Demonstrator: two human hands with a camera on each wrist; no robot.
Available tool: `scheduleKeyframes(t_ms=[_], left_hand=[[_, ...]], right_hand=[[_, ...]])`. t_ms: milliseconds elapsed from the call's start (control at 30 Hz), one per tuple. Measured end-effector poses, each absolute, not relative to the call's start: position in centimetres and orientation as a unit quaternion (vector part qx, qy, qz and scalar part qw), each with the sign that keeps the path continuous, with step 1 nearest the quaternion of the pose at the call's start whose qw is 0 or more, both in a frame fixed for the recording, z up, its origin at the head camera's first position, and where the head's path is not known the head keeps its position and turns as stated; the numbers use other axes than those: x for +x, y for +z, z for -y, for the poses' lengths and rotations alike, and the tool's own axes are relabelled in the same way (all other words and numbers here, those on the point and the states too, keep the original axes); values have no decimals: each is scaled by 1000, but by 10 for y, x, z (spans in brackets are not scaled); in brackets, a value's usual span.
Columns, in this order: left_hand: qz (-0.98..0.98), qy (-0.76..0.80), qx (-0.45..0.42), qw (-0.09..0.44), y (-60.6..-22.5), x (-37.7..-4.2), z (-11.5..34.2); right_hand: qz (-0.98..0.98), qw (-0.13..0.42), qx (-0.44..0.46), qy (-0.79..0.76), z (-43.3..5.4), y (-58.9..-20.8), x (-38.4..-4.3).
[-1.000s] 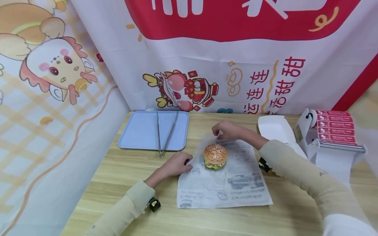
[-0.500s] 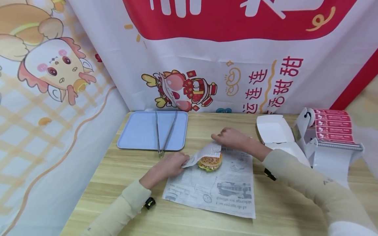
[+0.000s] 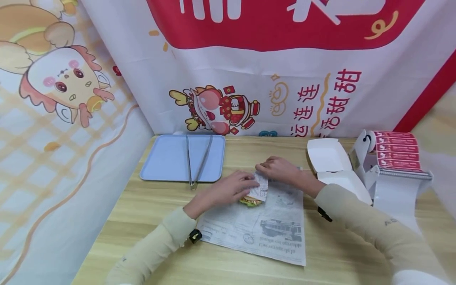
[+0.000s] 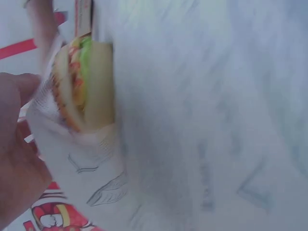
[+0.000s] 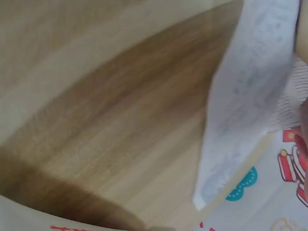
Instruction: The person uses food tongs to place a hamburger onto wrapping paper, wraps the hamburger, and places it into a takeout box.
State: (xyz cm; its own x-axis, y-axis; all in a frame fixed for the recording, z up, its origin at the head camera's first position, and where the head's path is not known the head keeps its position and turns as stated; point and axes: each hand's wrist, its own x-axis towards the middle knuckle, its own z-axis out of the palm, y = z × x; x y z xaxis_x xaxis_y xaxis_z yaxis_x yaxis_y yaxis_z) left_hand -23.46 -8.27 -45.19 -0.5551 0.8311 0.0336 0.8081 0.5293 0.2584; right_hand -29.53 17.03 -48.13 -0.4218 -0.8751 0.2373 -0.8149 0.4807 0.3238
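A sesame-bun burger (image 3: 250, 203) lies on a newsprint-patterned sheet of wrapping paper (image 3: 274, 229), its far side covered by a folded-over flap. Lettuce and filling show at its near edge, and in the left wrist view the burger (image 4: 98, 86) appears side-on inside the paper. My left hand (image 3: 228, 190) reaches over the flap from the left, fingers extended and slightly blurred at the burger's top. At the paper's far edge, my right hand (image 3: 279, 169) pinches the flap. In the right wrist view the paper (image 5: 240, 106) rises off the table, with only part of the right hand showing.
Metal tongs (image 3: 192, 183) lie on a blue tray (image 3: 162, 158) at the back left. An opened white box (image 3: 329, 156) stands on the right beside a dispenser with a roll of red labels (image 3: 397, 150). A printed banner (image 3: 278, 59) hangs behind the wooden table (image 3: 160, 221).
The paper's far edge has been lifted and folded toward me over the burger. My left hand has let go of its corner and moved right onto the flap. The sheet has shifted left.
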Motion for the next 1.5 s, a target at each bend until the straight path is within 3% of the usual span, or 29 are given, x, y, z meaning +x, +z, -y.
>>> scheduleKeyframes(t_ms=[133, 267, 367, 567, 867, 1000, 1233, 1333, 1500], left_hand=[[-873, 106, 474, 35, -458, -232, 83], [-876, 115, 468, 25, -459, -232, 85], [-871, 118, 476, 25, -461, -232, 86], [-867, 120, 483, 26, -461, -232, 87], [-873, 99, 477, 22, -462, -229, 86], [-870, 91, 485, 1, -463, -228, 86], [-858, 83, 505, -27, -464, -230, 89], [-851, 86, 517, -31, -466, -229, 90], [-851, 93, 517, -8, -465, -227, 91]], right_hand=[[886, 127, 443, -56, -174, -463, -279], [907, 109, 406, -14, -188, -446, -251], [897, 86, 433, 22, -204, -447, -223], [869, -17, 495, 5, -228, -469, -171], [859, -60, 507, 45, -240, -492, -149], [861, -43, 503, 55, -246, -492, -145], [830, 124, 531, 118, -241, -505, -153], [825, 133, 523, 167, -240, -506, -157], [853, 83, 460, 232, -236, -498, -163]])
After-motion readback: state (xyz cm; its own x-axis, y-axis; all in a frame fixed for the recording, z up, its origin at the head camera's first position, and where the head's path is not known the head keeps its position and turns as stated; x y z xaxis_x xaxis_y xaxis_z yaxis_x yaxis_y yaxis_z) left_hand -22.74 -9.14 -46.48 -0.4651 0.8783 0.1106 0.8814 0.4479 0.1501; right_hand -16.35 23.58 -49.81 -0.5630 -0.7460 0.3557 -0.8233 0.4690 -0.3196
